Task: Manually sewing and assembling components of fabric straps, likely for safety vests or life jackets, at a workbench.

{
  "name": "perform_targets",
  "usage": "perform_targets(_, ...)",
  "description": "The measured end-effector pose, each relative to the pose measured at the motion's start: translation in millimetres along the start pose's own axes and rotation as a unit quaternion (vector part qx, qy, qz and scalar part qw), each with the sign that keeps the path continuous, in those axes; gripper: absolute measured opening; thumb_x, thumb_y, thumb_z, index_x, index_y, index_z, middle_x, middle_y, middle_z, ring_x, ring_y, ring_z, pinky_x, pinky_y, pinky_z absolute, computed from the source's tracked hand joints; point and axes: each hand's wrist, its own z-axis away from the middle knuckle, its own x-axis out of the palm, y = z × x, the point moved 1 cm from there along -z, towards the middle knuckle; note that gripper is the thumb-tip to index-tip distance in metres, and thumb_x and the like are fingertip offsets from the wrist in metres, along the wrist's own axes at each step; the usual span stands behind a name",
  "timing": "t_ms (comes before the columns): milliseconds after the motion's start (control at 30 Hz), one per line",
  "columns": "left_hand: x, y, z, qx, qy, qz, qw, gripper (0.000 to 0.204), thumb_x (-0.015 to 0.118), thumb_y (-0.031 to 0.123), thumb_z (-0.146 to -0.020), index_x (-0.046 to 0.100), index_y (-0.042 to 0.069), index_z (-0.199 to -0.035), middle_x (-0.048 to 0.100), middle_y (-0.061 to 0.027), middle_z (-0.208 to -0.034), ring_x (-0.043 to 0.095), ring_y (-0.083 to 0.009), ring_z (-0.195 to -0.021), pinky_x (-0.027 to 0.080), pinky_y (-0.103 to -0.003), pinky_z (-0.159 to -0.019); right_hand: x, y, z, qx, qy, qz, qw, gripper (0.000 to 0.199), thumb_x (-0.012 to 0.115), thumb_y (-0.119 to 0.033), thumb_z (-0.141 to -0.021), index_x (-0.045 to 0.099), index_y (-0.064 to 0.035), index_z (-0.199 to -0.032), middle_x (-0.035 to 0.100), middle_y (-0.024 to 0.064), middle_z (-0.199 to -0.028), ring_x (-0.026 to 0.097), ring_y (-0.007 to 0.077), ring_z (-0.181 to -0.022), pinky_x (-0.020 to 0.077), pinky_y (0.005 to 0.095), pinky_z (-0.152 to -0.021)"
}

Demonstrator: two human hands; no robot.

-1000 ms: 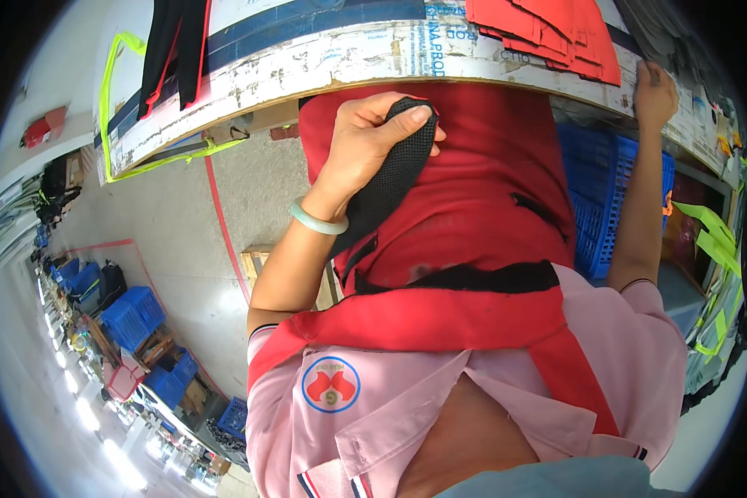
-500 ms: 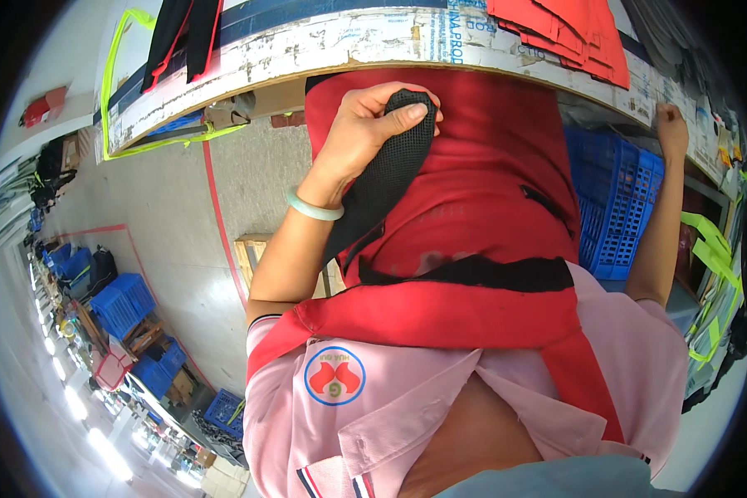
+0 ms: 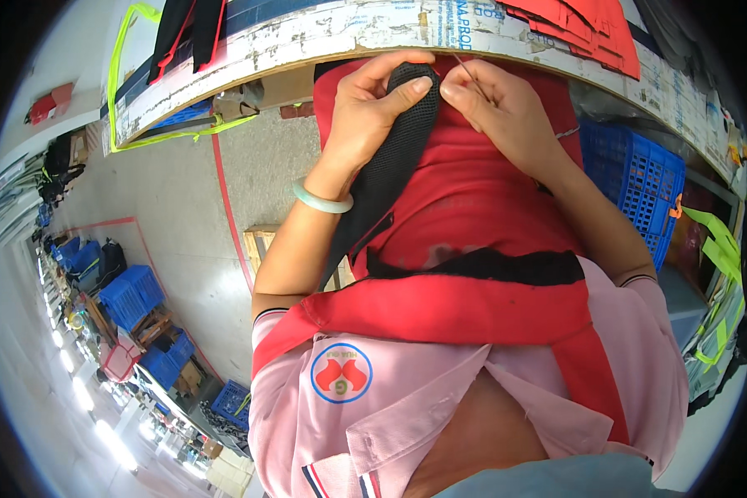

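My left hand (image 3: 372, 106) is closed on the top end of a long black mesh fabric strip (image 3: 394, 149), the thumb pressed on its face. From there the strip hangs down along my left forearm, and its lower part runs out of sight behind the arm. A little to the right, my right hand (image 3: 506, 116) pinches a thin, dark needle-like tool (image 3: 471, 79) that slants across the fingers. Its exact kind is too small to make out. The fingertips of the right hand are close to the strip's edge but apart from it. Below both hands lies my red apron (image 3: 473, 183).
The worn white table edge (image 3: 340, 37) curves across the top. On it lie black strips with red edging (image 3: 209, 37) at left and stacked red-orange pieces (image 3: 585, 33) at right. A blue crate (image 3: 627, 178) stands beneath the right side. Yellow-green strap (image 3: 120, 91) borders the left.
My right hand has come from the table edge at far right to beside the strip, now with the thin tool in its fingers. The left hand has risen slightly, still holding the strip.
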Motion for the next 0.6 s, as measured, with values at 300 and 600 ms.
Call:
perform_targets(300, -18, -13, 11, -0.088, -0.063, 0.035, 0.993, 0.025, 0.057, 0.016, -0.095, 0.062, 0.002, -0.114, 0.063, -0.0018, -0.099, 0.056, -0.0066, -0.088, 0.046, -0.021, -0.076, 16, 17, -20, -0.098, -0.023, 0.048, 0.994, 0.021, 0.054, -0.019, -0.095, 0.062, -0.0036, -0.108, 0.049, 0.0031, -0.068, 0.044, 0.0054, -0.064, 0.0377, 0.0220, -0.059)
perform_targets(600, -15, -26, 23, -0.122, -0.003, -0.034, 0.992, 0.013, 0.069, 0.012, -0.086, 0.067, 0.001, -0.092, 0.066, -0.0011, -0.074, 0.057, -0.0055, -0.062, 0.045, -0.019, -0.054, 21, 25, -34, -0.113, 0.013, 0.151, 0.982, 0.028, 0.057, -0.023, -0.093, 0.056, 0.0013, -0.080, 0.045, 0.0037, -0.062, 0.043, 0.0091, -0.058, 0.0374, 0.0264, -0.053)
